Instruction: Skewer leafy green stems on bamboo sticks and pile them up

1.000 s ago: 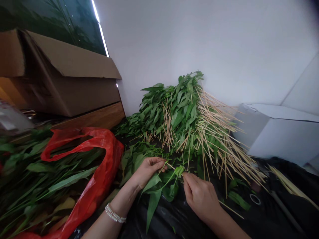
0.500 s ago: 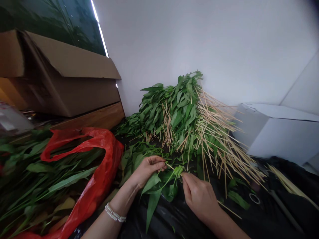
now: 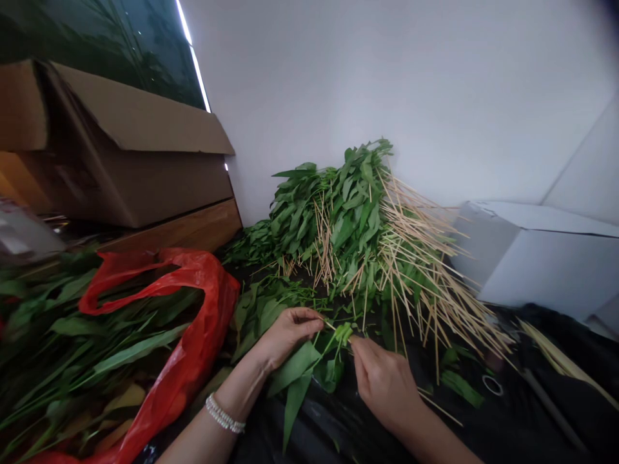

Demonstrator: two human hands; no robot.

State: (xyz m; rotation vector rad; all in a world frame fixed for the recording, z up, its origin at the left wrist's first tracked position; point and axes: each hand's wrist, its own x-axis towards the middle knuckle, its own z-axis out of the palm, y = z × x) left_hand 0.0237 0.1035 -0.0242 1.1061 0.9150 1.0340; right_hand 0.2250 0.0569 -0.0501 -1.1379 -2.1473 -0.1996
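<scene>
My right hand (image 3: 387, 380) is closed around a bamboo skewer (image 3: 442, 407), whose tail end sticks out below the palm. Green stems are bunched on the skewer just ahead of my right fingertips, and leafy greens (image 3: 297, 380) hang down from them. My left hand (image 3: 294, 332), a white beaded bracelet (image 3: 223, 415) at its wrist, pinches the skewer's pale tip between thumb and finger. Just behind the hands lie loose leaves and cut stems (image 3: 290, 290).
A heap of leafy skewers (image 3: 358, 212) leans against the white wall, sticks pointing right. At left a red plastic bag (image 3: 213, 283) holds more long greens (image 3: 97, 348). A cardboard box (image 3: 145, 174) stands behind it, a white box (image 3: 556, 264) at right. Black plastic sheet (image 3: 358, 425) covers the surface.
Both hands have shifted very slightly, the right a little to the left. The greens on the skewer sit a touch nearer the left hand, and the hanging leaves have swung slightly.
</scene>
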